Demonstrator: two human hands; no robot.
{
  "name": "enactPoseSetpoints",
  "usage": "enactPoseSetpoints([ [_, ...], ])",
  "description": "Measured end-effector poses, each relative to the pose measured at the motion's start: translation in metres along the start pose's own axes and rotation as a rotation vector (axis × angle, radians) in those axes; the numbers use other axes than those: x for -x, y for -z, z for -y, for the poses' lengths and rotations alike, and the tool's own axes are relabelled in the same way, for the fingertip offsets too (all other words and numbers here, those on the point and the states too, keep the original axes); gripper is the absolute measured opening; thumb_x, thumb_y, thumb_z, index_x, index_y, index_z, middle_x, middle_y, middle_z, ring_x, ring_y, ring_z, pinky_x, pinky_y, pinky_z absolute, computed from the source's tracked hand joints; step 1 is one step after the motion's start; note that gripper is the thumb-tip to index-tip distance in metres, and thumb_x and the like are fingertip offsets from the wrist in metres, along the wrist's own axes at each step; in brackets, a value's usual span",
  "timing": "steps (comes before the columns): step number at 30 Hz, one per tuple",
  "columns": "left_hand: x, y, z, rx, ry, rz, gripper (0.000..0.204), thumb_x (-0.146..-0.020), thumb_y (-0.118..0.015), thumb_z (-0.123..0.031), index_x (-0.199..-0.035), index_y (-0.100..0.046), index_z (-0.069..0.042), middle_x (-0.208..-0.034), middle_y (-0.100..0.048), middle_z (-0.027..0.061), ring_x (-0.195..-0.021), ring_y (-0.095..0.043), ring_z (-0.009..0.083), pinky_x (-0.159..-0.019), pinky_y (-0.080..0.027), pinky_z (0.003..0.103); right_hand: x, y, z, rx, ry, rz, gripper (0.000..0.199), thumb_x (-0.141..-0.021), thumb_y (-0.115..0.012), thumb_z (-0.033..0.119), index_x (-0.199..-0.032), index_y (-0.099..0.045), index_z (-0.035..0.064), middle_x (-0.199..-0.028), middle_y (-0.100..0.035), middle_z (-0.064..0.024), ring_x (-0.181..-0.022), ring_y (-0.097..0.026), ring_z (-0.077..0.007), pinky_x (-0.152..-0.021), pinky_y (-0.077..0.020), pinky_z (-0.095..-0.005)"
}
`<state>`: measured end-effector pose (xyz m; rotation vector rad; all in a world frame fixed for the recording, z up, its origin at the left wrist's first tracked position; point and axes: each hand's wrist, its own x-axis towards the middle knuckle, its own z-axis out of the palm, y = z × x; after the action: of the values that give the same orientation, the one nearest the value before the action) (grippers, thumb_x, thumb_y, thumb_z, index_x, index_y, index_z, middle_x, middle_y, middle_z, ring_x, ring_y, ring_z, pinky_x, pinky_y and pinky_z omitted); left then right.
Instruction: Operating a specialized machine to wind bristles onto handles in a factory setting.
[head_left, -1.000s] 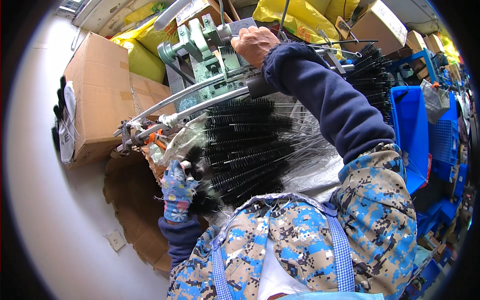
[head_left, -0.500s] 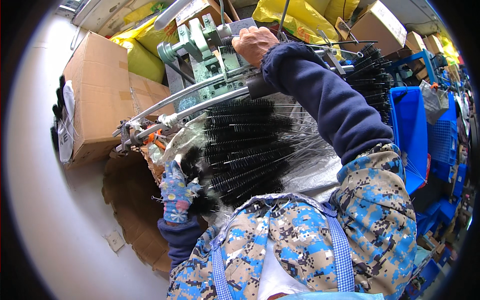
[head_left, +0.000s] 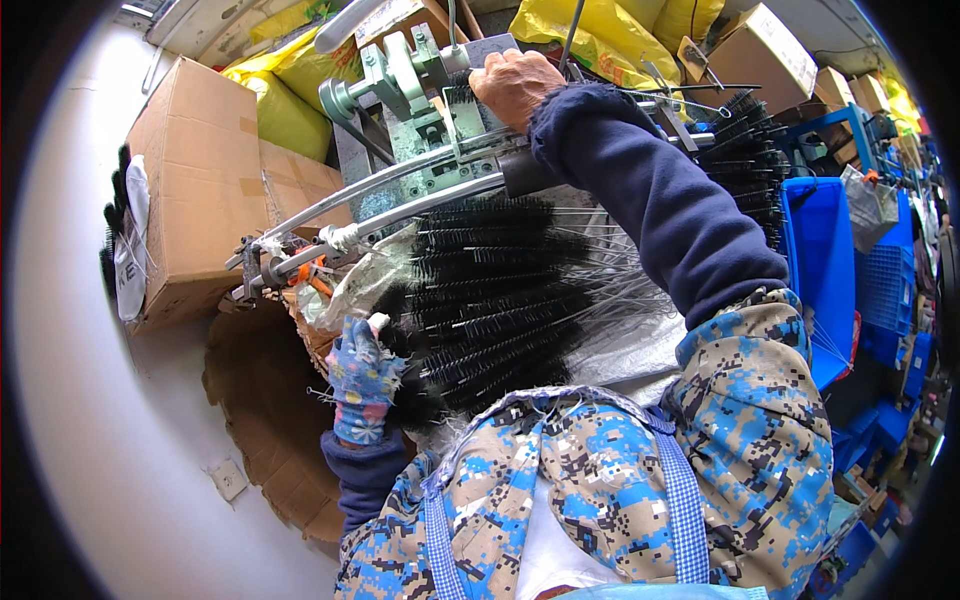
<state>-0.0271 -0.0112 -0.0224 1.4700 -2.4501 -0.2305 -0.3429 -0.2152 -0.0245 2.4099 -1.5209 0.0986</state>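
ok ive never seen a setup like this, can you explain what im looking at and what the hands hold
This is a downward view from a wide camera on someone's head, so straight edges bend. Both hands belong to that person. The right hand, bare, is up at a green metal machine; whether it grips anything is hidden. The left hand, in a flowered blue glove, is lower, beside a pile of black brushes; what it holds, if anything, is unclear. The brushes' thin wire stems reach rightward over a whitish sheet.
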Motion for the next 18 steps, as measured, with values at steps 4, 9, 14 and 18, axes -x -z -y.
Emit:
enactPoseSetpoints([
  [4,-0.009,0.006,-0.006,0.046,0.025,-0.037,0.043,-0.059,-0.059,-0.002,-0.102,-0.055,-0.005,-0.087,-0.058,0.0120,-0.072,-0.058,0.0300,-0.061,-0.048,0.035,-0.002,-0.001,0.002,0.003,0.011,-0.002,0.016,-0.080,-0.051,0.009,-0.092,-0.060,0.0034,-0.090,-0.060,-0.0159,-0.085,-0.061,-0.0264,-0.071,-0.0494,-0.0354],
  [9,-0.035,0.045,-0.030,0.090,-0.006,-0.176,0.035,-0.063,-0.056,0.004,-0.096,-0.057,-0.009,-0.082,-0.056,0.0078,-0.068,-0.056,0.0218,-0.059,-0.046,0.030,0.003,0.004,0.000,0.009,-0.030,0.026,0.016,-0.080,-0.051,0.010,-0.092,-0.060,0.0040,-0.089,-0.060,-0.0158,-0.085,-0.060,-0.0268,-0.071,-0.0494,-0.0355],
  [14,-0.017,0.100,0.005,0.353,0.202,-0.406,0.021,-0.071,-0.056,0.004,-0.090,-0.056,-0.003,-0.086,-0.056,0.0068,-0.076,-0.054,0.0154,-0.071,-0.044,0.027,0.002,0.000,-0.002,-0.004,0.014,0.004,0.016,-0.081,-0.050,0.010,-0.092,-0.060,0.0047,-0.089,-0.060,-0.0156,-0.085,-0.060,-0.0261,-0.071,-0.0493,-0.0354],
  [18,-0.025,0.150,-0.018,0.068,-0.119,-0.759,0.022,-0.080,-0.054,0.003,-0.101,-0.049,-0.002,-0.083,-0.055,0.0147,-0.063,-0.051,0.0185,-0.053,-0.042,0.027,0.000,0.001,0.000,0.004,0.031,-0.031,0.016,-0.081,-0.050,0.010,-0.092,-0.060,0.0055,-0.089,-0.060,-0.0148,-0.085,-0.060,-0.0253,-0.071,-0.0492,-0.0352],
])
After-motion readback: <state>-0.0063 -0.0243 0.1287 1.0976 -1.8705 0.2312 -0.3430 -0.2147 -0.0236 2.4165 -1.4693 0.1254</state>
